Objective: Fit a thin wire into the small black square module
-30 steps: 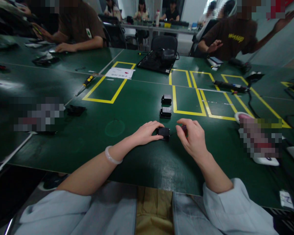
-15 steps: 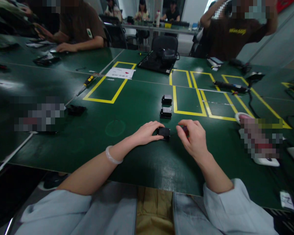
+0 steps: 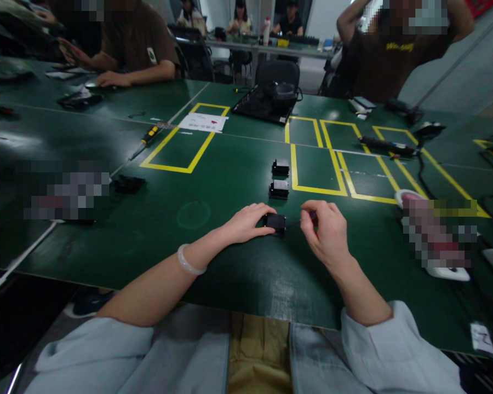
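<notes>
Left hand: the left hand [image 3: 246, 223] lies palm down on the green table [image 3: 213, 180], fingers curled loosely and pressed against the left side of a small black box [image 3: 275, 222], thumb at its near edge; it steadies the box rather than lifting it.
Right hand: the right hand [image 3: 326, 232] is raised just right of the box, thumb and forefinger pinched together on a thin tool [image 3: 306, 220] with a dark handle; the other fingers are folded in.
Thin tool: its fine shaft points left to the right side of the box; whether the tip touches cannot be told.
Small black box: it sits flat on the table between the two hands, close to the near edge and in front of the person.
Other boxes: a second black box [image 3: 279, 189] lies just beyond the held one, and a third black box [image 3: 280, 167] lies beyond that, both beside a yellow taped rectangle [image 3: 316, 169].
Left wrist: a pale bracelet [image 3: 189, 261] circles it; both forearms come out of light grey sleeves [image 3: 394, 350].
Farther off: a yellow-handled screwdriver [image 3: 148, 137] lies by another taped outline, near a white sheet of paper [image 3: 203, 122], and a black tray [image 3: 267, 101] sits toward the far side.
Others: a person in a brown shirt [image 3: 139, 44] sits at the far left of the table, hands on its surface.
</notes>
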### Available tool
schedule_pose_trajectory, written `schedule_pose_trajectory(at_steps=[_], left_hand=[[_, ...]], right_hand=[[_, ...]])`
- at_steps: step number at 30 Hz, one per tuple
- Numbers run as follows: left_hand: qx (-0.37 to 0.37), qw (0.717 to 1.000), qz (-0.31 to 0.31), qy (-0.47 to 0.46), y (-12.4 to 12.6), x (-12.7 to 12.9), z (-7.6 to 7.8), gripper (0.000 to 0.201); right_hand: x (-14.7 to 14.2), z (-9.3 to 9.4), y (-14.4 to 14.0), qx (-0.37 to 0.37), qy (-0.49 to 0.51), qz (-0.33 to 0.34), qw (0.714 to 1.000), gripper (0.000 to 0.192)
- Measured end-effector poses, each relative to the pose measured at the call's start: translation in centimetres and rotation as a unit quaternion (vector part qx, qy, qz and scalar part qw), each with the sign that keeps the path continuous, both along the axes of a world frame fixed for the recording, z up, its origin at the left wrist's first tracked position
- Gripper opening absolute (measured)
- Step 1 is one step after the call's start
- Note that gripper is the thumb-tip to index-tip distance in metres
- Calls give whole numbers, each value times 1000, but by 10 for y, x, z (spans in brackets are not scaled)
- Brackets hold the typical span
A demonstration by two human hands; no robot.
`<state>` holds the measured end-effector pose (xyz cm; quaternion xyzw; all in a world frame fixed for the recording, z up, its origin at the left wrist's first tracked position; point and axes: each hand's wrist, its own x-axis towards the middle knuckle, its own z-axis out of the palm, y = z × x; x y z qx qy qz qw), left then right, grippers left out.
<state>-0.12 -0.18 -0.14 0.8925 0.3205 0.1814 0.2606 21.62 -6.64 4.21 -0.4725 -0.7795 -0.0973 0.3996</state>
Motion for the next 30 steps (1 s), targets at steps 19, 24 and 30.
schedule_pose_trajectory(at_steps=[19, 24, 30], left_hand=[[1, 1000, 1, 5, 0, 0, 0, 37], [2, 1000, 2, 8, 0, 0, 0, 37], [2, 1000, -3, 6, 0, 0, 0, 38]], right_hand=[[0, 3, -1, -11, -3, 1, 1000, 6], [-1, 3, 0, -6, -1, -9, 1000, 16], [0, 3, -1, -9, -5, 10, 1000, 13]])
